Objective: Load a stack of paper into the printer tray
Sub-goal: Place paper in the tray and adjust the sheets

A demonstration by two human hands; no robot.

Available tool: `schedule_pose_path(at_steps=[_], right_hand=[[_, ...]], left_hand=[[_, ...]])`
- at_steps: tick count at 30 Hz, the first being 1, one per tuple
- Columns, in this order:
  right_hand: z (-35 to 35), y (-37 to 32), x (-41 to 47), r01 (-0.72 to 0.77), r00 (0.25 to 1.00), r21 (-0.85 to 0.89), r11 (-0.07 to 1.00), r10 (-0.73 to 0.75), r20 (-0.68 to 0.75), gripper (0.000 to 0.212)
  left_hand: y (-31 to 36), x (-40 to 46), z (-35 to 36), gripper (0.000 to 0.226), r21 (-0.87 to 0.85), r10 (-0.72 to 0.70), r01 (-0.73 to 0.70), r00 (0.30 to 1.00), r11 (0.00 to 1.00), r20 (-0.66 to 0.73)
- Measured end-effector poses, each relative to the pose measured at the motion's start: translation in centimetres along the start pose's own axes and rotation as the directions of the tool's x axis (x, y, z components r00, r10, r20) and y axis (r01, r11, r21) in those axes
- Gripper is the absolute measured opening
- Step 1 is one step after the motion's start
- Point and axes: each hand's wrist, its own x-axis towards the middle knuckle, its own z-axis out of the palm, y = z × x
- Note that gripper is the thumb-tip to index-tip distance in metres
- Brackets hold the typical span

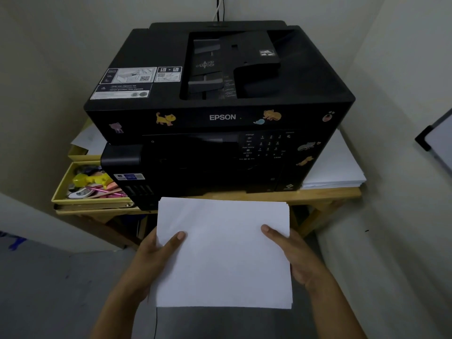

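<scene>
A stack of white paper [223, 253] is held flat in front of the black Epson printer [220, 111], its far edge just below the printer's lower front. My left hand [154, 253] grips the stack's left edge with the thumb on top. My right hand [293, 253] holds the right edge the same way. The printer sits on a small wooden table [325, 193] in a corner. Its front is dark, and I cannot make out a paper tray there.
A yellow tray [61, 187] of pens and small items sits left of the printer. Another pile of white sheets [335, 167] lies on the table to the right. Walls close in on both sides. A whiteboard edge [437, 138] shows at far right.
</scene>
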Motion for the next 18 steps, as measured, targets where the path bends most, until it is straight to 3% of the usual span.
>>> schedule_pose_path(at_steps=[4,6,9,12,14,15,18], right_hand=[[-0.5,0.8,0.1,0.027,1.0,0.018,0.999,-0.027,0.005,0.043],[-0.7,1.2,0.3,0.067,0.997,0.026,0.997,-0.066,-0.032,0.041],[-1.0,1.9,0.8,0.103,0.99,0.084,0.991,-0.094,-0.11,0.04],[-0.8,2.7,0.9,0.132,0.98,0.205,0.97,-0.096,-0.177,0.042],[0.0,3.2,0.8,0.138,0.978,0.272,0.952,-0.089,-0.187,0.041],[0.5,3.6,0.8,0.136,0.98,0.295,0.946,-0.084,-0.182,0.041],[1.6,4.4,0.4,0.106,0.987,0.299,0.948,-0.063,-0.15,0.039]], left_hand=[[0.5,0.6,-0.6,0.038,0.076,0.011,-0.013,1.0,0.997,0.027],[0.6,1.1,-0.5,0.04,0.029,-0.009,0.008,0.999,1.0,0.044],[0.0,1.2,-0.4,0.049,-0.209,-0.043,0.066,0.993,0.976,0.11],[-1.1,0.4,0.6,0.087,-0.578,-0.042,0.128,0.986,0.806,0.16],[-1.9,-0.4,2.3,0.104,-0.675,0.002,0.12,0.984,0.728,0.177],[-2.3,-0.7,3.4,0.099,-0.666,0.002,0.094,0.99,0.74,0.141],[-2.7,-0.9,6.3,0.049,-0.54,-0.035,-0.004,0.997,0.842,-0.062]])
